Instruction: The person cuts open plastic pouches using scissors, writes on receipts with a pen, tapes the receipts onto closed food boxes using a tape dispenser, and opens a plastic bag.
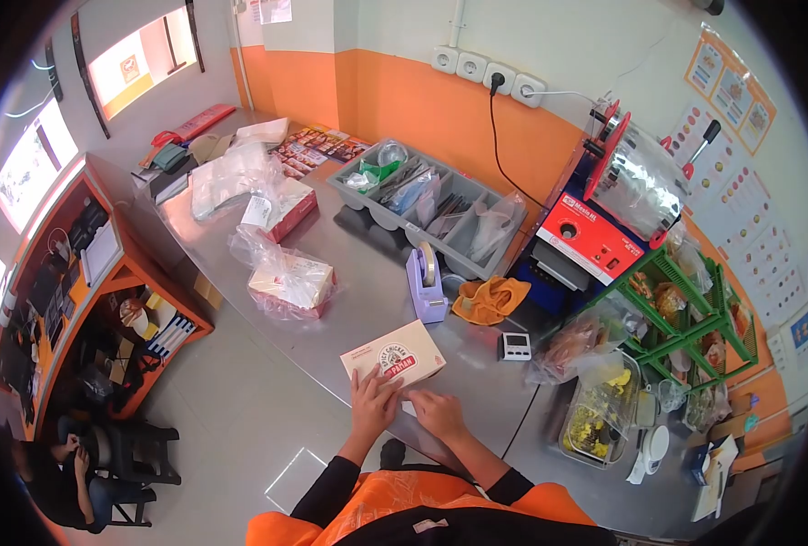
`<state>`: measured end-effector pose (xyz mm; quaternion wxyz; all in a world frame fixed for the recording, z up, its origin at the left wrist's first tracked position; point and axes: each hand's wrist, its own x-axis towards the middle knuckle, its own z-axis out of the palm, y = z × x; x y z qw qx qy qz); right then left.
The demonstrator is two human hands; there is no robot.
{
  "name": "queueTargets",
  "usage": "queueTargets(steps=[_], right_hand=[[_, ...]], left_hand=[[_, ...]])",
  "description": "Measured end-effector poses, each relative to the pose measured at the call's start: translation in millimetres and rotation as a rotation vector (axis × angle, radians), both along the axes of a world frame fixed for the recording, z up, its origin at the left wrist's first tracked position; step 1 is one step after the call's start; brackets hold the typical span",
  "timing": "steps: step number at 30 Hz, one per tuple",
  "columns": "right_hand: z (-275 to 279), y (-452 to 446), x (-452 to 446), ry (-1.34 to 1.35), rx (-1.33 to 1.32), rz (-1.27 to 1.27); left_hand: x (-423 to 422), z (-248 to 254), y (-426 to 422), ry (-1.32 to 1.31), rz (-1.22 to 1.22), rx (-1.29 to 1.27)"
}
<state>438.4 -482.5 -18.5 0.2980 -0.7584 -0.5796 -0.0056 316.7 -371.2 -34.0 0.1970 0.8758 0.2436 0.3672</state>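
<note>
A cream food box (pixel 395 355) printed with a chicken logo and red lettering sits at the near edge of the steel counter. My left hand (pixel 374 402) lies against its near side, fingers stretched out over the lower print. Beside it, my right hand (pixel 438 415) is closed, its fingers curled together close to the box's near right corner. What those fingers hold, if anything, is hidden. A small white slip (pixel 409 409) shows between the two hands. Just beyond the box stands a purple tape dispenser (pixel 427 289).
Bagged boxes (pixel 292 284) lie at left. A grey divided tray (pixel 463 238), orange cloth (pixel 490 298) and white timer (pixel 515 346) stand beyond. To the right are a red sealing machine (pixel 590 235), wire basket (pixel 597 419) and green racks (pixel 681 314). A seated person (pixel 67 473) is lower left.
</note>
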Motion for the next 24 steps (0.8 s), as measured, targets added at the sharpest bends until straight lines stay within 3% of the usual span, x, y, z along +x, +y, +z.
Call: queueTargets(steps=[6,9,12,15,18,21,24], right_hand=[[-37.3,6.2,4.7,-0.160,0.023,0.049],[-41.2,9.8,-0.5,0.033,0.050,-0.048],[-10.7,-10.3,15.1,0.309,-0.205,-0.061],[17.0,-15.3,47.4,0.474,-0.101,-0.370],[24.6,-1.7,80.4,0.264,-0.040,-0.122],[15.9,10.3,100.2,0.084,-0.216,0.139],[16.2,13.1,102.3,0.015,-0.249,0.152]], left_hand=[[-1.0,12.5,-0.6,0.046,0.000,-0.045],[6.0,3.7,-0.5,0.037,0.047,-0.027],[7.3,5.6,-0.2,0.067,0.045,0.012],[2.7,6.8,3.9,0.160,-0.016,-0.012],[14.7,46.0,2.6,0.353,-0.033,-0.148],[45.2,45.2,10.4,0.300,-0.161,-0.016],[57.5,30.8,11.4,0.413,-0.106,0.181]])
